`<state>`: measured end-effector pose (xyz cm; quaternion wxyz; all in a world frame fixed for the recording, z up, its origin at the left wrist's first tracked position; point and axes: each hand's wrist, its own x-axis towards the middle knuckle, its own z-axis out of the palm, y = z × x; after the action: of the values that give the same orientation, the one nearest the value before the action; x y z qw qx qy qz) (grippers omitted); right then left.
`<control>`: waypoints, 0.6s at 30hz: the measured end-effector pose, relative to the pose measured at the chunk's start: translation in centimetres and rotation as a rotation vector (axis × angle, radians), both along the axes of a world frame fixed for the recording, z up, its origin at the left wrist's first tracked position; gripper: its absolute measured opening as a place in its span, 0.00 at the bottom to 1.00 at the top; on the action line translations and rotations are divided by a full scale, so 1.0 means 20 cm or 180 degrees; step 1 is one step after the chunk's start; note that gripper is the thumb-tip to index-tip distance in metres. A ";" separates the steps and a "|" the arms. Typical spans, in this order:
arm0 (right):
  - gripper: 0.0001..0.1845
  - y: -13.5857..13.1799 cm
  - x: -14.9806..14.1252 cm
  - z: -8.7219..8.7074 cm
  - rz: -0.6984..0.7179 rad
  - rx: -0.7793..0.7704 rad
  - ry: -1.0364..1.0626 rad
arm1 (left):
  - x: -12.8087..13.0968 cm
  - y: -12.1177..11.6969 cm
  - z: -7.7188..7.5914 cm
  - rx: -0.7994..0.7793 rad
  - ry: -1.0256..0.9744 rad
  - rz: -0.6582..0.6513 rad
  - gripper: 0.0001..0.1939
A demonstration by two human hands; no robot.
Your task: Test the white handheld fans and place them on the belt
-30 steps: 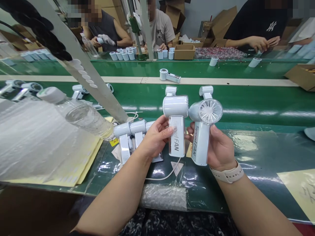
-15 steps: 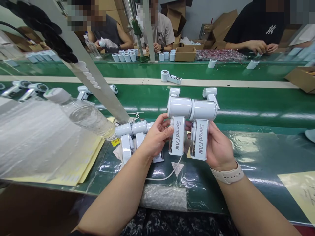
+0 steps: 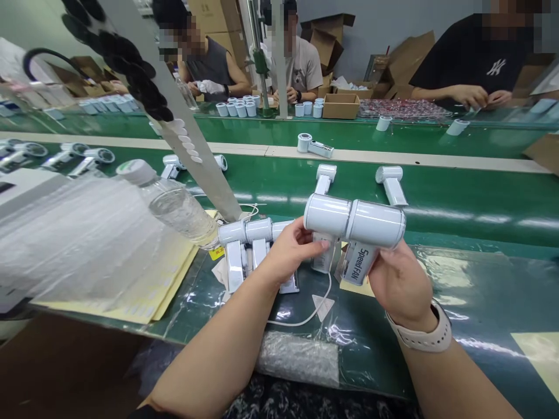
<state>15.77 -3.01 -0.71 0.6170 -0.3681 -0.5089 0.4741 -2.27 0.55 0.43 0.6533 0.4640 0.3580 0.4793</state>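
Observation:
My left hand (image 3: 290,250) grips a white handheld fan by its handle (image 3: 324,254), with the fingers curled around it. My right hand (image 3: 399,285) holds a second white fan, its handle (image 3: 358,263) printed "Speed FAN" and tilted. The two cylindrical fan heads (image 3: 353,221) lie side by side and touch, their blades hidden from this angle. Just behind my left hand, a row of similar white fans (image 3: 248,244) lies on the green bench, partly covered by my wrist.
A clear water bottle (image 3: 174,206) lies on a plastic-covered yellow sheet (image 3: 109,262) at left. A grey post (image 3: 187,134) slants across the view. White fans (image 3: 391,185) stand on the green conveyor belt (image 3: 458,198) ahead. Several co-workers sit across it.
Both fans have tilted, with the heads still together and the handles now leaning toward my left. The view has also shifted slightly.

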 end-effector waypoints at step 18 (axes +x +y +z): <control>0.16 -0.10 0.14 0.16 -0.0357 0.1354 -0.1667 | -0.06 -0.10 0.11 0.0937 -0.0697 -0.0069 0.24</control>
<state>18.58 -5.03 2.54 0.5535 -0.3678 -0.7165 0.2120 -3.38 -1.51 2.53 0.6185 0.5035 0.2058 0.5671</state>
